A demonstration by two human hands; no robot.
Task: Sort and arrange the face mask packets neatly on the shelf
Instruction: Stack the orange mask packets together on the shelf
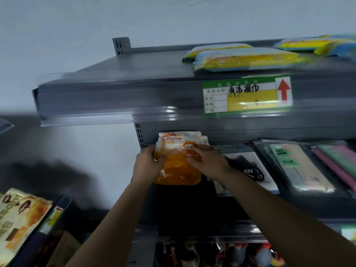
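Reaching up from the bottom of the frame, two bare forearms converge at centre on an orange face mask packet [178,160], which stands upright at the left end of the middle shelf [192,201], its white top band leaning toward the grey back panel. More white packet edges show just behind its top, so it seems to front a small stack, though how many I cannot tell. The left hand [147,161] grips the packet's left edge, fingers curled round it; the right hand [207,160] lies on the packet's right side with fingers pressed against the front face and thumb apparently wrapped over it, clamped on the same packet. At the lower left of the frame a cream and orange snack bag [19,216] lies on a neighbouring rack, and below the middle shelf, at bottom centre, dark blurred packets hang. Just right of the right wrist lies a white packet with a black mask [248,170], then a clear packet marked FACE MASK [296,168], then pink and green packets [339,162] at the right edge. Above, the upper shelf's front rail carries a green and yellow price label [246,95] with a red arrow, and yellow and blue packs [248,58] lie flat on the upper shelf toward the upper right.
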